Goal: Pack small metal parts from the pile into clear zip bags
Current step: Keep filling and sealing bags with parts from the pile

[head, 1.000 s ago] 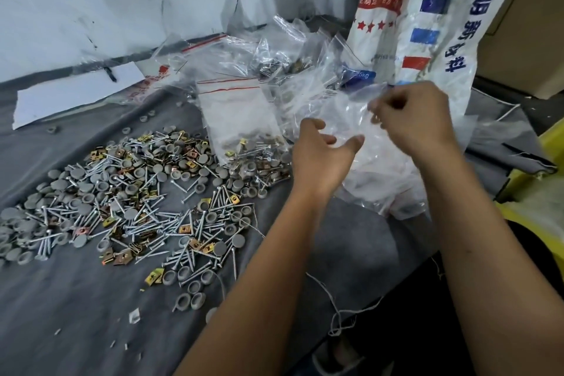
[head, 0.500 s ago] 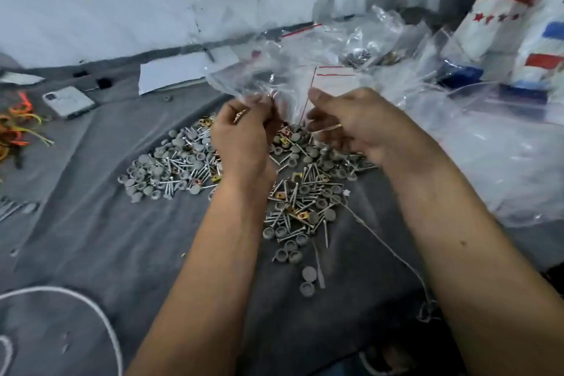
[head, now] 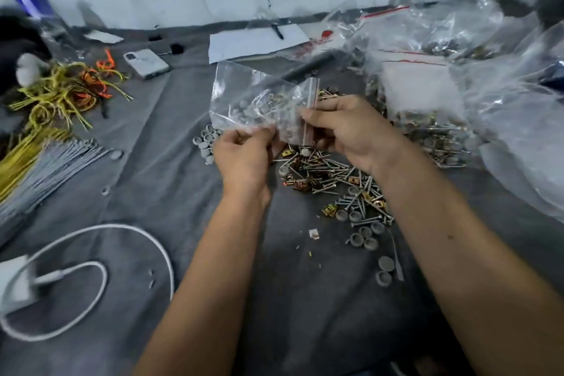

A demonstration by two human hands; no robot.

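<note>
Plastic this thin will slither and sag, so the zip bag (head: 262, 101) (clear, seemingly empty) hangs pinched between left hand (head: 244, 156) and right hand (head: 345, 128), above the pile (head: 332, 180); best held by its stiffer zip edge.

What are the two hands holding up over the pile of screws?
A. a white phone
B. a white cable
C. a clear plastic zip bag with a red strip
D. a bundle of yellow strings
C: the left hand and right hand both pinch the clear plastic zip bag with a red strip above the pile of metal screws and grey caps; the phone, strings and cable lie untouched on the grey cloth.
</note>
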